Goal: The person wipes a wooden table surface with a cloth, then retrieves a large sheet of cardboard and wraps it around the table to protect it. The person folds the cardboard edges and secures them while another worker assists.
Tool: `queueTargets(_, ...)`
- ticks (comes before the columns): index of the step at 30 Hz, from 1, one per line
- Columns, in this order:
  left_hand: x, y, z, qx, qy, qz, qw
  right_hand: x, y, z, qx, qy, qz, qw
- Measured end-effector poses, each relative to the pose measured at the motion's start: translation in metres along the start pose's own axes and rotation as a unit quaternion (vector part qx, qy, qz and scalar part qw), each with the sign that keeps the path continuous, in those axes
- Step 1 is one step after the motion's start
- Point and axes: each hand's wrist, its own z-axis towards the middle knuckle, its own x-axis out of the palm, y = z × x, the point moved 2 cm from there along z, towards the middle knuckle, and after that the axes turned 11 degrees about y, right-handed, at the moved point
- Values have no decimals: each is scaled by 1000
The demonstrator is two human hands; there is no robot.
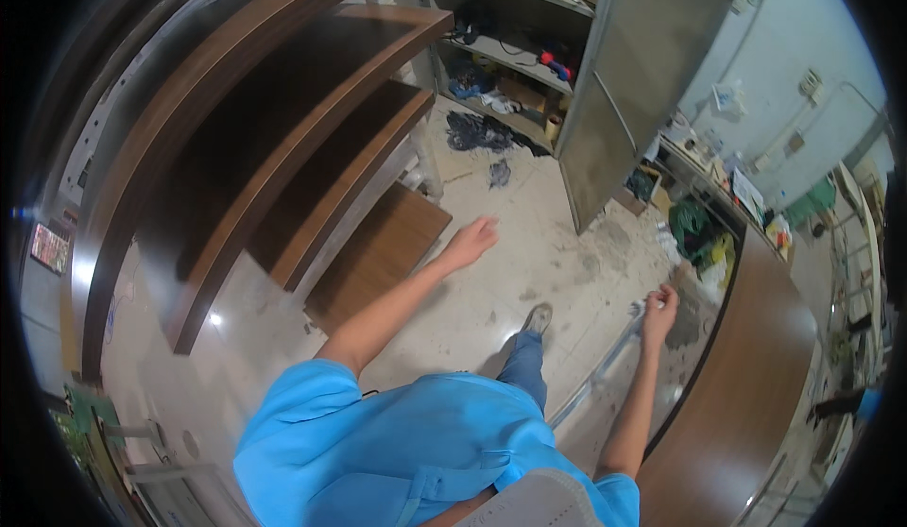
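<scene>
My left hand (470, 242) is held out over the floor with its fingers loosely stretched and nothing visible in it. Nearest to it is a flat brown wood-grain panel (383, 248), low beside the stacked boards; hand and panel are apart. My right hand (660, 312) hangs near the long brown board on the right, its fingers curled. A small whitish bit (638, 308) shows by its fingertips, and I cannot make out whether it is held. Below that hand a long pale metal strip (593, 376) runs along the floor.
Thick brown boards (378, 69) are stacked on the left. Ahead stands a metal cabinet (510, 50) with tools on its shelves and its door (628, 93) swung out. Black plastic (482, 133) lies before it. A brown tabletop (746, 366) and green bags (694, 225) are at right.
</scene>
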Motion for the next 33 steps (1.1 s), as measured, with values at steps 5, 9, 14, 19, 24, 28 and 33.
queueTargets(5,-102,-85,231,116,-150,-65,980,16,5,236,-55,-8,20,998)
queueTargets(9,-203,-97,356,63,-327,-48,942,44,11,404,-27,47,2,999)
queueTargets(14,-343,-71,428,-37,-485,-44,873,86,17,513,-70,293,27,953)
queueTargets(19,-443,-16,450,-231,-587,-62,774,94,10,492,32,289,72,954)
queueTargets(24,-507,19,487,-266,-638,-219,689,148,75,441,-67,338,-107,932)
queueTargets(28,-546,27,500,-281,-651,-173,684,247,152,391,-106,375,-190,901)
queueTargets(33,-604,32,508,-228,-660,-140,702,375,247,400,-333,358,-82,868)
